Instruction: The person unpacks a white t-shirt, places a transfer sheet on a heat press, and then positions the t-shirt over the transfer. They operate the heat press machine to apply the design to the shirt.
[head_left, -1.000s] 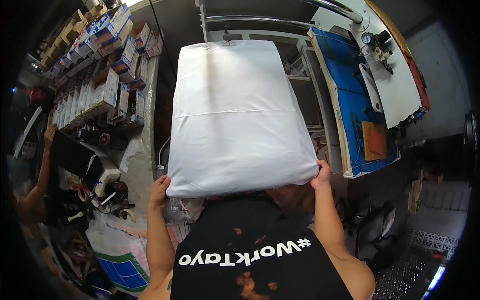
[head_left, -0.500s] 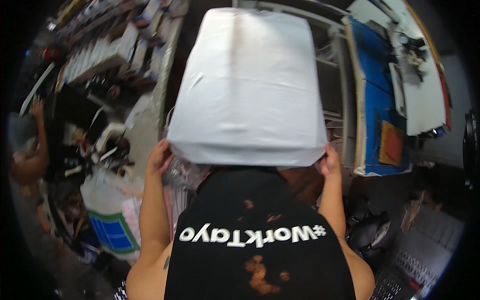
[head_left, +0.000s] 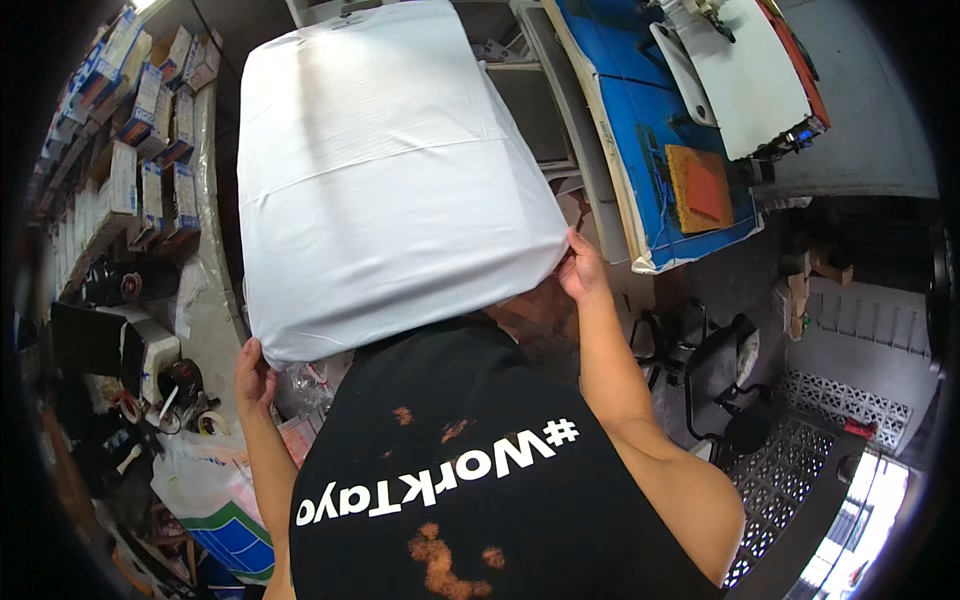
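Observation:
A white cloth (head_left: 390, 190) lies stretched over a large, flat, rectangular form, with soft creases across it and its near edge folded down. My left hand (head_left: 256, 376) is at the near left corner, fingers closed on the cloth's edge. At the near right corner, my right hand (head_left: 580, 268) pinches the same edge between thumb and fingers. Both arms reach forward on either side of my black shirt. Whatever lies under the cloth is hidden.
To the right, a blue-topped board (head_left: 630, 130) carries an orange-and-brown pad (head_left: 700, 190), next to a white machine (head_left: 735, 75). Boxes (head_left: 110, 195) crowd the left-hand shelf. A plastic bag (head_left: 215, 500) sits at lower left; a black chair (head_left: 715, 380) stands at right.
My view has turned, so the cloth now appears farther left and slanted. Both hands stay at its near corners. A person seen at the far left has gone out of view.

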